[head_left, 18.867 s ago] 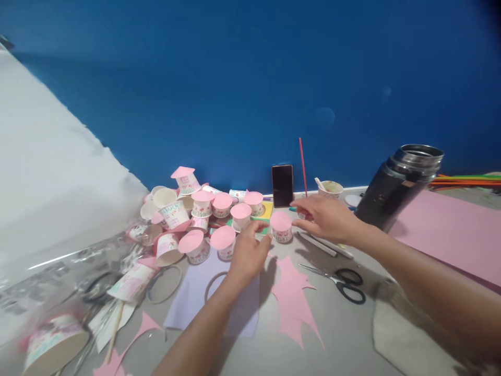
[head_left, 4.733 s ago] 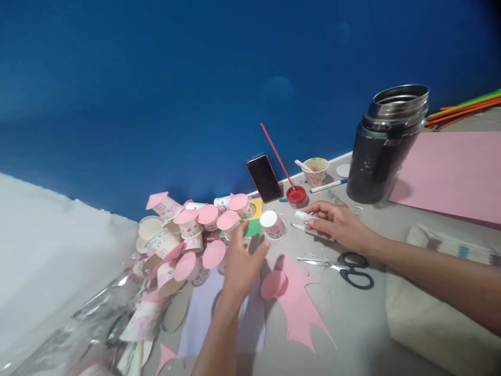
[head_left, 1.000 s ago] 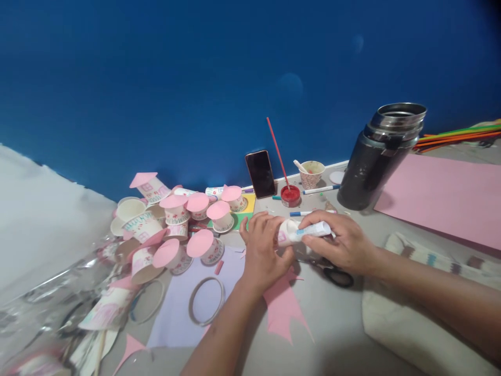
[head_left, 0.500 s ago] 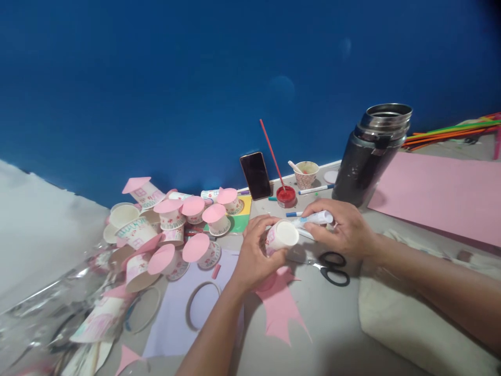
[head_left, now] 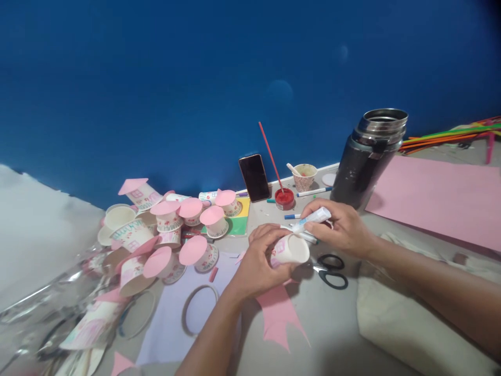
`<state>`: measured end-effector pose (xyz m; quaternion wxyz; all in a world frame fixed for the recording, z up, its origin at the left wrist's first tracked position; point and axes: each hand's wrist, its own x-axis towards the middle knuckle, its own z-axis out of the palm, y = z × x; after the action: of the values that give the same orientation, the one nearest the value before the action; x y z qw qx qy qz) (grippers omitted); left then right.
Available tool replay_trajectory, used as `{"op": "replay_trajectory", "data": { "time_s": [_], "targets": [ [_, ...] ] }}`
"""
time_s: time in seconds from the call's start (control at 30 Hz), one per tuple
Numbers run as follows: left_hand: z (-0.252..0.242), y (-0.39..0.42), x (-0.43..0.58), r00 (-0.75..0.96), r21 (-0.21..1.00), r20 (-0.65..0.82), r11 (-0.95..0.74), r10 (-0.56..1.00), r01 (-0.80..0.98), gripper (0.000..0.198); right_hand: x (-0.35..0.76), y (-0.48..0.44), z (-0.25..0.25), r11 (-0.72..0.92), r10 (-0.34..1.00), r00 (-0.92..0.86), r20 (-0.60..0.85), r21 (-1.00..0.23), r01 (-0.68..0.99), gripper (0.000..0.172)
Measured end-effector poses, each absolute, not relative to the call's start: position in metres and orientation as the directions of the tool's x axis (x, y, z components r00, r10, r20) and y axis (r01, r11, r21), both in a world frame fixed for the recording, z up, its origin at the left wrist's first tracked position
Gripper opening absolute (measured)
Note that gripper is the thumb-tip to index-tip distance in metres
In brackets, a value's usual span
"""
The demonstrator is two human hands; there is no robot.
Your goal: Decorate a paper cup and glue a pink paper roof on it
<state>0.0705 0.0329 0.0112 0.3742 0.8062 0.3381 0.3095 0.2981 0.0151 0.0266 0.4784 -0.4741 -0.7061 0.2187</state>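
My left hand point(head_left: 256, 263) is wrapped round a small white paper cup point(head_left: 290, 250), held on its side with its flat white end facing right. My right hand point(head_left: 342, 230) pinches a white glue tube point(head_left: 311, 219) with its tip pointing down-left at the cup's upper edge. Black-handled scissors point(head_left: 331, 270) lie on the grey table just below the cup. A jagged pink paper scrap point(head_left: 278, 317) lies under my left wrist.
A heap of decorated paper cups with pink paper tops point(head_left: 168, 230) fills the left. A phone point(head_left: 255, 177), a red paint pot with a brush point(head_left: 284, 198), a black steel flask point(head_left: 368, 156), a pink paper sheet point(head_left: 438, 196), a tape ring point(head_left: 199, 316) and a folded cloth point(head_left: 407, 326) are around.
My left hand has taken up a bare cup and turned its flat end to the right. My right hand has picked up the glue tube and brought its tip to the cup.
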Motion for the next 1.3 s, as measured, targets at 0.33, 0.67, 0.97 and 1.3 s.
{"op": "replay_trajectory", "data": {
  "time_s": [0.33,0.67,0.97,1.3],
  "targets": [
    [0.009,0.031,0.07,0.648,0.692,0.263,-0.608,0.715,0.39,0.054,0.291,0.003,0.029,0.639,0.769,-0.341,0.541,-0.632,0.438,0.01],
    [0.011,0.029,0.073,0.635,0.716,0.27,-0.592,0.724,0.37,0.053,0.297,0.011,0.029,0.58,0.799,-0.24,0.551,-0.603,0.548,0.008],
    [0.016,0.036,0.068,0.441,0.885,0.228,-0.373,0.868,0.277,0.041,0.299,0.015,0.034,0.435,0.891,-0.1,0.442,-0.773,0.462,0.008],
    [0.01,0.03,0.073,0.48,0.685,0.31,-0.543,0.821,0.486,0.05,0.284,-0.001,0.039,0.43,0.896,-0.087,0.435,-0.805,0.409,0.009]
  ]
}}
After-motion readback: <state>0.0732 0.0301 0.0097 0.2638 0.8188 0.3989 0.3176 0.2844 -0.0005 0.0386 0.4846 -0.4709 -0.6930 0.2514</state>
